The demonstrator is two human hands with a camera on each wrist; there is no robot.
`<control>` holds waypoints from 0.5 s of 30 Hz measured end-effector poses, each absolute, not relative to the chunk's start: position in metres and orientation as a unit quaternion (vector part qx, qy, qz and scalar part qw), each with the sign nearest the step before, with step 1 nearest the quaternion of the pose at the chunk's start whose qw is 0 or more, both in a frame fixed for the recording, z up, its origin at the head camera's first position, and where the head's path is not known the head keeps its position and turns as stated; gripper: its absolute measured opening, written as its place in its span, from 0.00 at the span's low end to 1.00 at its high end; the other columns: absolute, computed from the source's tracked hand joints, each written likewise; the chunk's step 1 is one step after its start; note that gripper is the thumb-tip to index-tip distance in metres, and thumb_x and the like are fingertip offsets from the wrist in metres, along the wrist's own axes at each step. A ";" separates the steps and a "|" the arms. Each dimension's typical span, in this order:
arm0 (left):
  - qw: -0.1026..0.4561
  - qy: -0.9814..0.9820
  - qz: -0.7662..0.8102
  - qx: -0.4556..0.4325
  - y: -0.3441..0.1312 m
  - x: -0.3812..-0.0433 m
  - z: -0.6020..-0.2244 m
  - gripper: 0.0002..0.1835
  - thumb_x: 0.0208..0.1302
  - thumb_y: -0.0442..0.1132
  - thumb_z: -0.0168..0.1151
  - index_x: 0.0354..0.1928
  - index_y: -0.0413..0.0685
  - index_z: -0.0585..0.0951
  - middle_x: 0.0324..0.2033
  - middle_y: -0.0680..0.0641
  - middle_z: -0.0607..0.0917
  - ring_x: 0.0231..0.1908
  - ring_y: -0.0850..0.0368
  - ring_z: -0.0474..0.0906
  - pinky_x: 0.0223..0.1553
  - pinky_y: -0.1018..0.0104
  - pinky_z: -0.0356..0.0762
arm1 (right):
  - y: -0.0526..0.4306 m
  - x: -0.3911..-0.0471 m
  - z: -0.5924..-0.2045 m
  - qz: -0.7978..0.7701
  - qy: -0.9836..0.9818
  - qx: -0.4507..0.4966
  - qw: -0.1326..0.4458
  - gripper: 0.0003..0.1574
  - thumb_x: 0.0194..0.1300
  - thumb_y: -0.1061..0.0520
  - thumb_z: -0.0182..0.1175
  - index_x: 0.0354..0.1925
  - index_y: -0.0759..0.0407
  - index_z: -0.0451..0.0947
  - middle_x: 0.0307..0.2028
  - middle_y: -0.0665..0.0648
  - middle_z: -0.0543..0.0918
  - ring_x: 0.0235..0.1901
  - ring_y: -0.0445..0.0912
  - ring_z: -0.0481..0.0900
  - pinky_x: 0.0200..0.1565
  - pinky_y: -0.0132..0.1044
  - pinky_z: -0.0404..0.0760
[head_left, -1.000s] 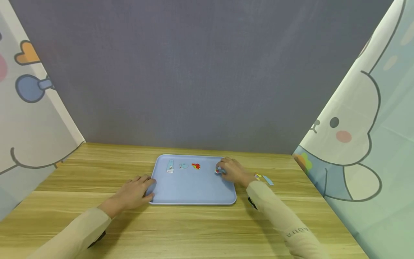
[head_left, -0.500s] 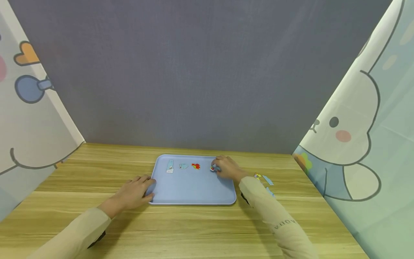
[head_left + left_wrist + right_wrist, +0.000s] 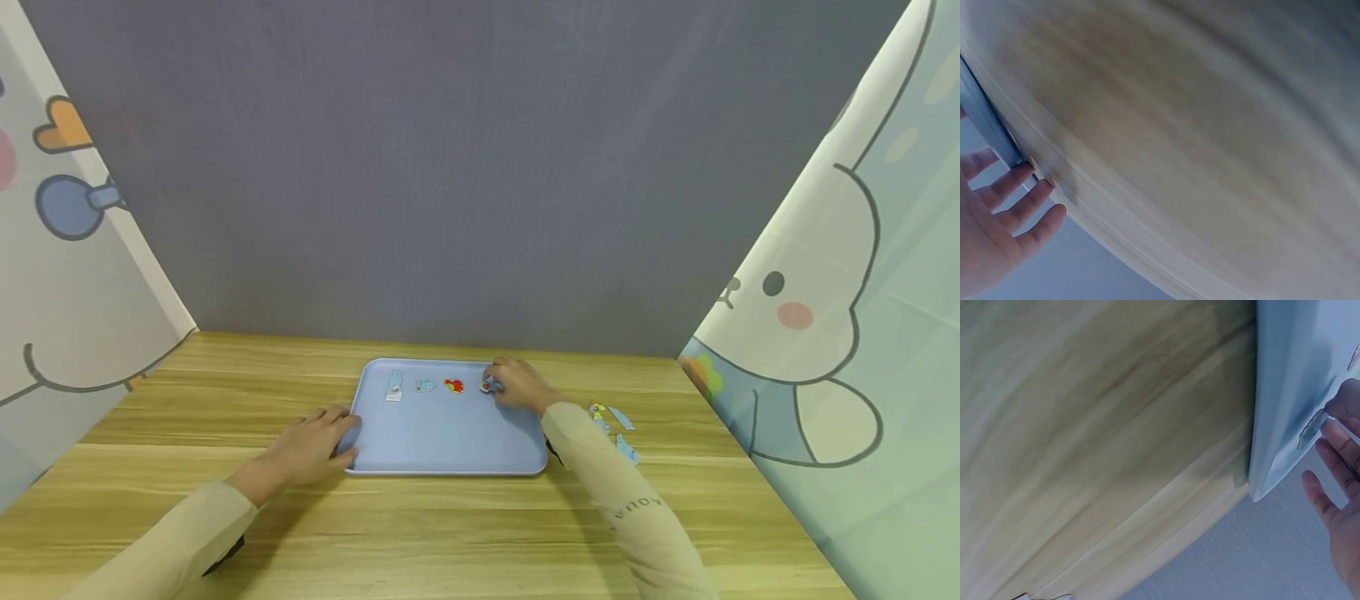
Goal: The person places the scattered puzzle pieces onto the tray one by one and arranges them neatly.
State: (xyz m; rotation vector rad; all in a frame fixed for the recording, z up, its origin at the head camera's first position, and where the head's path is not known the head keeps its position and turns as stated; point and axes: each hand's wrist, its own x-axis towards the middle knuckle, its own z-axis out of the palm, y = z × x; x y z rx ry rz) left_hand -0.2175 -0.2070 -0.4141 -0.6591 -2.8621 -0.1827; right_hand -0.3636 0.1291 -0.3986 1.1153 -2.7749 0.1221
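Observation:
My right hand (image 3: 521,386) pinches a small flat printed cut-out (image 3: 487,387) between thumb and fingertips, low over the back right of a pale blue tray (image 3: 442,437). In the right wrist view the cut-out (image 3: 1311,430) looks thin and stands tilted, part of it hidden by the fingers. Lying in a row along the tray's back are a tall light-blue cut-out (image 3: 394,386), a small light-blue one (image 3: 425,385) and a red one (image 3: 453,386). My left hand (image 3: 311,446) rests on the tray's left rim, fingers loosely extended, as the left wrist view also shows.
Several more cut-outs lie on the wooden table (image 3: 420,533) right of the tray: a yellow one (image 3: 597,407), a light-blue strip (image 3: 621,417) and a blue piece (image 3: 627,450). A grey panel (image 3: 450,183) stands behind, with cartoon-printed sheets (image 3: 810,350) at the sides.
My right hand has moved left over the tray with the cut-out, closer to the red one. A blue piece on the table, earlier behind the sleeve, now shows. The left hand has stayed put.

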 end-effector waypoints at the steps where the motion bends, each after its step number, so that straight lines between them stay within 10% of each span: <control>1: 0.099 -0.968 -0.063 -0.221 -0.207 -0.217 -0.414 0.26 0.57 0.49 0.61 0.53 0.42 0.75 0.52 0.38 0.75 0.50 0.38 0.73 0.44 0.39 0.73 | 0.128 -0.364 -0.399 0.040 -0.924 0.372 0.074 0.18 0.49 0.62 0.61 0.42 0.56 0.80 0.44 0.54 0.80 0.46 0.48 0.75 0.45 0.47 0.75; 15: 0.095 -0.969 -0.064 -0.218 -0.206 -0.216 -0.412 0.25 0.56 0.49 0.61 0.53 0.42 0.75 0.52 0.38 0.75 0.50 0.38 0.73 0.43 0.40 0.73 | 0.122 -0.366 -0.404 0.020 -0.930 0.360 0.066 0.17 0.52 0.61 0.61 0.43 0.54 0.80 0.47 0.53 0.80 0.50 0.47 0.74 0.49 0.46 0.74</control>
